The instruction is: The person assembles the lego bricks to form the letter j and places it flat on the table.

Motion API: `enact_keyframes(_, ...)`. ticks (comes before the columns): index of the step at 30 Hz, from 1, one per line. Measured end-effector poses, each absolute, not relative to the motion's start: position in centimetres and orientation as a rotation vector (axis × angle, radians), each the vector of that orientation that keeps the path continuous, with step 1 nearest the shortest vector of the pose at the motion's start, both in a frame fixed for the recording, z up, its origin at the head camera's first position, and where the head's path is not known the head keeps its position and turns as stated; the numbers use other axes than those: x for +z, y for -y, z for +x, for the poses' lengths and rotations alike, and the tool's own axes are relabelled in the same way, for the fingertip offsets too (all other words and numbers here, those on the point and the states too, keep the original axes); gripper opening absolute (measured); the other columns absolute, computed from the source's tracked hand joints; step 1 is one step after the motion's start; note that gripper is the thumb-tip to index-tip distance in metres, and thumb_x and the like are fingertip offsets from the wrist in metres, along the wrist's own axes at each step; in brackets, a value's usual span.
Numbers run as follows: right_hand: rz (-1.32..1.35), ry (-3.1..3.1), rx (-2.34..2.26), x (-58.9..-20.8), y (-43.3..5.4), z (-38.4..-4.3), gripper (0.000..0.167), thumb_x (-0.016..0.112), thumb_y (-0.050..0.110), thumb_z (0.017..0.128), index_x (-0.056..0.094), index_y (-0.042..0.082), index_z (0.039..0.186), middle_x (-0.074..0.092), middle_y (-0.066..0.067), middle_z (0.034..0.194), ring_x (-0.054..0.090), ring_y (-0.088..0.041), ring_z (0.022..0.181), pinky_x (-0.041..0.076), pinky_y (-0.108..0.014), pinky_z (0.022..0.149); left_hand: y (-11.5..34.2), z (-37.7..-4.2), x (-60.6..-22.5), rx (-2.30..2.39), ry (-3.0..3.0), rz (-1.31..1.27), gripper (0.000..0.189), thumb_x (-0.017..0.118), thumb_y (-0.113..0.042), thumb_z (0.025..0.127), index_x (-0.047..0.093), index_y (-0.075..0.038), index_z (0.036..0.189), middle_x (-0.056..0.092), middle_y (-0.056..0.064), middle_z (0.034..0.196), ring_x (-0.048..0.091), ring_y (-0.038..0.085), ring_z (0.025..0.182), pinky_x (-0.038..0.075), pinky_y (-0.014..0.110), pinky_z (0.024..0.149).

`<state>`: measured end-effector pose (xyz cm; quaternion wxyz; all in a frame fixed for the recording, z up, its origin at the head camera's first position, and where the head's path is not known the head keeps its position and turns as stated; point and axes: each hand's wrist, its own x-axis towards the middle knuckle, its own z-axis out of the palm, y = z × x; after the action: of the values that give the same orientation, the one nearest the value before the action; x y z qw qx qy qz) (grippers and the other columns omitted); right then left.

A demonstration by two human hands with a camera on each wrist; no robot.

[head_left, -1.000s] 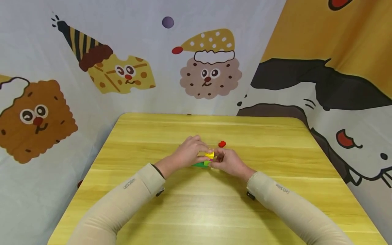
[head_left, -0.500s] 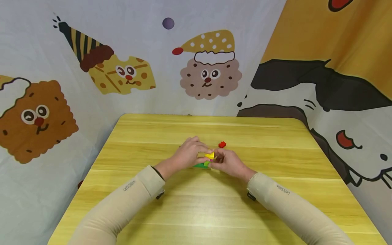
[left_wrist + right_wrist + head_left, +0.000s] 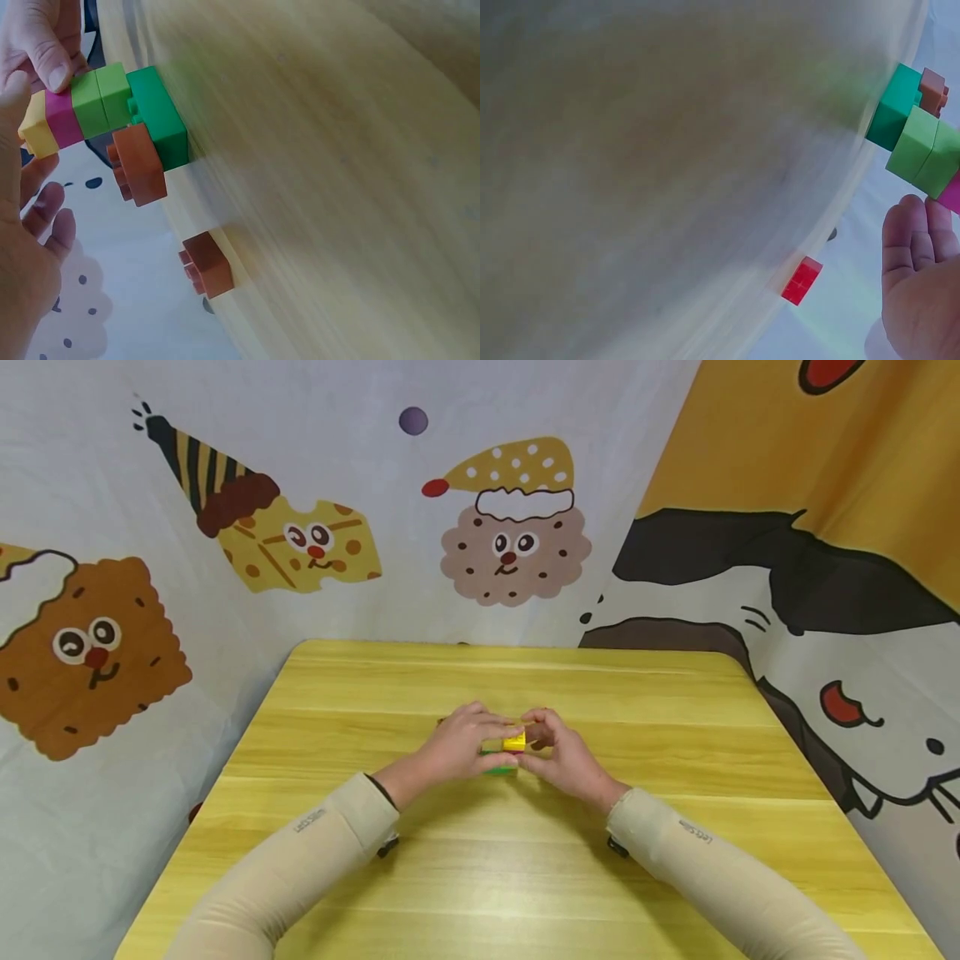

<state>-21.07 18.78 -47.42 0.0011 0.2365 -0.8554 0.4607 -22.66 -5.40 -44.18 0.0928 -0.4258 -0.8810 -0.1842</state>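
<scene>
A stack of toy building bricks stands on the table between both hands. Its base is a dark green brick. Two light green bricks, a magenta brick and a yellow brick on top rise from it. An orange-brown brick also sits on the base. My left hand pinches the yellow brick between thumb and fingers. My right hand is spread at the stack's right side, its thumb touching the magenta brick near the light green seam. Its other fingers are extended and loosely bent.
Left of the stack, a loose orange-brown brick lies on the wooden table. A red brick lies beyond my right hand, mostly hidden in the head view. A cartoon-printed cloth hangs behind the table.
My right hand's fingers have spread and lifted away from the bricks, now covering most of the red brick in the head view. The left hand stays on the yellow brick.
</scene>
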Motion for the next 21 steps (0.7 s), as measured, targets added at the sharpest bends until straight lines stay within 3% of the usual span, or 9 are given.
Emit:
enact_keyframes(5,0.768,2.662,1.441,-47.4,-18.7,-21.0,0.053,0.082,0.009,0.095,0.052,0.017,0.137,0.078,-0.010,0.123,0.075,-0.025,0.104,0.062,-0.045,0.092,6.0,-22.9,-43.7,-0.664,2.603,-1.213,0.054,0.074,-0.049,0.099,0.071,-0.019,0.143,0.073,0.000,0.141,0.065,0.021,0.117,0.052,0.044,0.106)
enact_keyframes(14,0.722,2.686,1.459,-47.2,-18.8,-20.8,0.045,0.082,0.011,0.095,0.056,0.020,0.132,0.079,-0.009,0.120,0.072,-0.020,0.097,0.060,-0.039,0.087,9.2,-25.6,-42.9,-0.858,2.734,-0.851,0.037,0.064,-0.040,0.108,0.076,-0.015,0.132,0.078,0.004,0.132,0.065,0.028,0.123,0.048,0.053,0.112)
enact_keyframes(21,0.682,2.712,1.467,-47.2,-18.8,-20.7,0.045,0.082,0.013,0.095,0.058,0.021,0.132,0.079,-0.008,0.119,0.071,-0.020,0.095,0.059,-0.037,0.081,11.3,-27.2,-44.3,-0.708,2.870,-0.733,0.035,0.072,-0.035,0.104,0.077,-0.013,0.130,0.078,0.005,0.131,0.066,0.032,0.127,0.040,0.058,0.119)
